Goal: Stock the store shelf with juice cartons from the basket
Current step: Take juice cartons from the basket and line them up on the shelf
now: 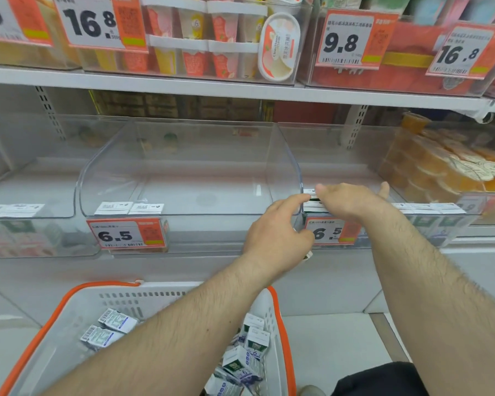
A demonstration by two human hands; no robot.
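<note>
White basket (69, 332) with orange rim nearest, juice cartons (245, 358) lying loose inside; both arms reach over it to the shelf (183, 84); left hand (277, 235) curled round a carton edge at the bin front, beside the 6.5 tag (330, 231); right hand (352, 201) flat, fingers straight, resting on carton tops (429, 208) in the right bin; clear middle bin (189, 167) behind.

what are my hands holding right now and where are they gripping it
Both the left hand and right hand are on a juice carton at the bin's front edge; fingers cover it, so the exact grip cannot be told.
</note>
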